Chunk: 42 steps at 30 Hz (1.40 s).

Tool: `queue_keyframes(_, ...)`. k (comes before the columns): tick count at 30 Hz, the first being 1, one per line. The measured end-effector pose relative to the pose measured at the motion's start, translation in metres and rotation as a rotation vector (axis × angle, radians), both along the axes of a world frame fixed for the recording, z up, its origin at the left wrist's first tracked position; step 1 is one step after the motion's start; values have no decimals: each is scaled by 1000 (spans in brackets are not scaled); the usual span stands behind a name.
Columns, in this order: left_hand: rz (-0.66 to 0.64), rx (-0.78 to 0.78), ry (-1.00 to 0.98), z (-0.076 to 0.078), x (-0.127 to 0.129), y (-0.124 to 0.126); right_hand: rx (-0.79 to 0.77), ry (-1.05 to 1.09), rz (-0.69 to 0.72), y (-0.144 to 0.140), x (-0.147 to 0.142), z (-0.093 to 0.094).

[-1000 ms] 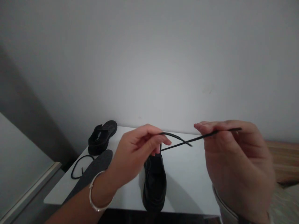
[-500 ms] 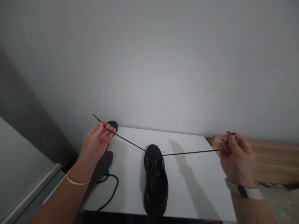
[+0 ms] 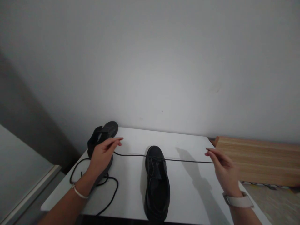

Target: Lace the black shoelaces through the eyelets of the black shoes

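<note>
A black shoe (image 3: 157, 187) stands on the white table, toe toward the wall. Across its front runs a thin black shoelace (image 3: 185, 161), slack on both sides. My left hand (image 3: 102, 156) is left of the shoe, thumb and fingertips pinched together with nothing visible between them. The lace's left stretch passes behind this hand. To the right, my right hand (image 3: 223, 168) is also pinched with no lace at its fingertips. The lace's right stretch disappears behind that hand. Both lace ends are hidden.
A second black shoe (image 3: 96, 139) lies tilted at the table's back left. Near it are a dark grey flat piece (image 3: 110, 162), partly hidden, and another looped black lace (image 3: 114, 191). The white table (image 3: 131, 200) meets a grey wall (image 3: 161, 78). Wooden boards (image 3: 262, 159) lie at right.
Both hands have let go of the lace and come inward. The lace, pulled taut and raised before, has dropped slack. More of the second shoe shows behind my left hand.
</note>
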<state>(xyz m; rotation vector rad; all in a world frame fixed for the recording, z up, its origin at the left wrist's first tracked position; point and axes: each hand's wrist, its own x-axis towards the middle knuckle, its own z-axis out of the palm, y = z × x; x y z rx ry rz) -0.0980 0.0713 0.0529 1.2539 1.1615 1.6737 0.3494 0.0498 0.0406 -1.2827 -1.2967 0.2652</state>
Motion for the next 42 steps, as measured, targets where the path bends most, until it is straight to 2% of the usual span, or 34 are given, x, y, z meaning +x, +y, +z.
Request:
queue_keyframes(3,-162,39,526,-8,30,-13,-120,-256,154,-6,-18,-9)
queue_keyframes(5,-217,104,818,-15,50,-19,-167,-311,262,-10,-35,-14)
queue_keyframes(8,-243,159,957,-27,72,-23,-239,-253,377,-15,-62,-22)
queue_keyframes(12,-251,172,993,-37,83,-23,-296,-276,452,-20,-86,-28)
queue_keyframes(19,-218,191,1036,-44,84,-21,-205,-403,411,-19,-108,-31)
queue_keyframes(26,-195,224,1039,-49,92,-21,-183,-447,396,-15,-112,-33)
queue_keyframes(34,-78,242,1043,-41,95,-26,-168,-509,380,-15,-113,-33)
queue_keyframes(42,-136,166,948,-46,98,-26,-118,-504,372,-16,-123,-31)
